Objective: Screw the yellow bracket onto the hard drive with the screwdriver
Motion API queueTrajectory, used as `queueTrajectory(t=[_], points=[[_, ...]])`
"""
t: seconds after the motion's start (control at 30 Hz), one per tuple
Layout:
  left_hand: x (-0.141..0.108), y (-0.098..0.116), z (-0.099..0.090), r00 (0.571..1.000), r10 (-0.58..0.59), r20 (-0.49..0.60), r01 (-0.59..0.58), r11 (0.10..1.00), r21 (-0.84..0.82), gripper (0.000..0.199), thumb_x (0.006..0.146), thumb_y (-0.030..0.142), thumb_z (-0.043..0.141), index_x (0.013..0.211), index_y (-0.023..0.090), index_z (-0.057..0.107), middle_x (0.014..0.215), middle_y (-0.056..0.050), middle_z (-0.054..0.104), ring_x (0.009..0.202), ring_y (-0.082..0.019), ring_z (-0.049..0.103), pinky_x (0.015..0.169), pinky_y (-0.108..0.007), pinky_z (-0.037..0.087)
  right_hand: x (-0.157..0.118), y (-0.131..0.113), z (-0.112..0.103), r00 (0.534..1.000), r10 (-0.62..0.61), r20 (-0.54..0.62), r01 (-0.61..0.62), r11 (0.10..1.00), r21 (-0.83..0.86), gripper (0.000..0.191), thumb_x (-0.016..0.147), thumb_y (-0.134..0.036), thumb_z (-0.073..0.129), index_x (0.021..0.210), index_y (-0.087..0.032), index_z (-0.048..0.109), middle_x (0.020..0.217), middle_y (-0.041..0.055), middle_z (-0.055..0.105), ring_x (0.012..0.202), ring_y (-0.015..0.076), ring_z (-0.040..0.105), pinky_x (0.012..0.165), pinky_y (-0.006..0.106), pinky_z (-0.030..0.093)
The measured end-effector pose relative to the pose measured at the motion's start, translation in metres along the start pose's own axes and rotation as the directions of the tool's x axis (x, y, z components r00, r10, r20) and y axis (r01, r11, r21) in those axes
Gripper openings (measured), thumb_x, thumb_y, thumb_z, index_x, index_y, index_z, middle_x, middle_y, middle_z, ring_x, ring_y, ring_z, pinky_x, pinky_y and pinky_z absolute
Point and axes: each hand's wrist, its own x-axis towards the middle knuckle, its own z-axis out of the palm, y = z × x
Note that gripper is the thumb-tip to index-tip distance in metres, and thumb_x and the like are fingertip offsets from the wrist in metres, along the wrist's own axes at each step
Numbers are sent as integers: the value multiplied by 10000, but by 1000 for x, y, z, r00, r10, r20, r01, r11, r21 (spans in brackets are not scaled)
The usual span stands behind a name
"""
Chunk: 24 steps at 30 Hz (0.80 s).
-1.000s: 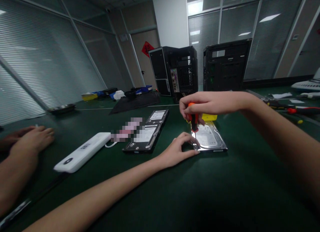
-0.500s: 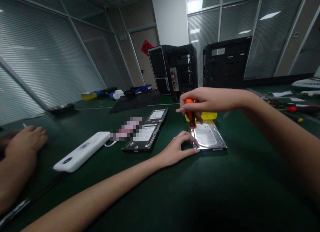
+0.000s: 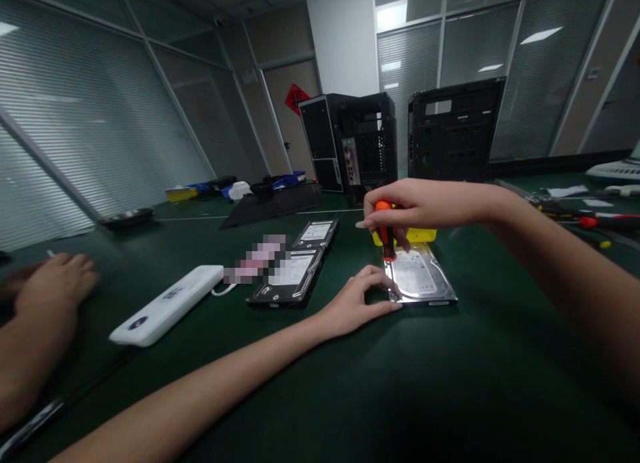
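A silver hard drive (image 3: 417,276) lies flat on the dark green table, right of centre. My right hand (image 3: 393,208) is wrapped round an orange and black screwdriver (image 3: 387,231), which stands upright over the drive's left side. My left hand (image 3: 363,296) grips the drive's near left corner with thumb and fingers. Just behind the drive is a yellow object (image 3: 421,236), partly hidden by my right hand. Two more hard drives, a near one (image 3: 295,273) and a far one (image 3: 316,232), lie left of my hands.
A white power strip (image 3: 167,306) lies at the left, near another person's hand (image 3: 60,280). Black computer cases (image 3: 370,140) stand at the back. Tools with red handles (image 3: 595,221) lie at the right; a black mat (image 3: 275,206) is behind the drives.
The whole view has shifted slightly, with things appearing a little lower and further right. Both hands keep their hold, and the screwdriver stays at the same place on the drive.
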Motion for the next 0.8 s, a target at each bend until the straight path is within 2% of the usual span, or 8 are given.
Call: queueTrajectory(t=[0.23, 0.37, 0.5, 0.63, 0.8], points=[[-1, -2, 0, 1000, -8, -3, 8, 1000, -3, 243, 769, 381, 595, 951, 220, 598, 1076, -33, 485, 1043, -199, 477, 932, -344, 357, 2, 3, 3, 999, -25, -21, 24, 998, -66, 303, 811, -445, 458, 945, -177, 504, 887, 48, 594, 771, 141, 558, 643, 264, 445], [0, -3, 1, 1000, 11, 0, -11, 1000, -7, 227, 767, 366, 602, 939, 217, 599, 1055, -29, 489, 1029, -190, 484, 937, -337, 351, 0, 4, 2, 999, -32, 24, 33, 999, -18, 270, 786, -383, 516, 955, -175, 491, 920, 48, 603, 812, 147, 580, 677, 271, 459], [-1, -2, 2, 1000, 20, -12, -20, 1000, -1, 235, 764, 369, 607, 938, 213, 600, 1038, -33, 492, 1029, -188, 483, 932, -330, 354, -2, 5, 2, 998, -20, 53, 19, 1000, 23, 295, 792, -367, 511, 1007, -173, 461, 947, 55, 596, 774, 138, 590, 636, 262, 469], [-2, -1, 1, 1000, 12, -4, -12, 1000, 0, 234, 768, 366, 604, 946, 214, 598, 1041, -36, 488, 1028, -188, 484, 934, -332, 356, 2, 5, 3, 999, -42, -8, 41, 996, -77, 357, 793, -338, 512, 1112, -193, 446, 977, 47, 588, 751, 128, 584, 640, 268, 457], [-2, -1, 0, 1000, 10, -5, -10, 1000, -1, 229, 766, 347, 609, 948, 210, 587, 1031, -34, 485, 1010, -182, 488, 915, -326, 373, 1, 4, 1, 997, -72, 6, 72, 984, -161, 296, 819, -364, 467, 1049, -188, 527, 999, 52, 586, 838, 151, 569, 699, 282, 446]])
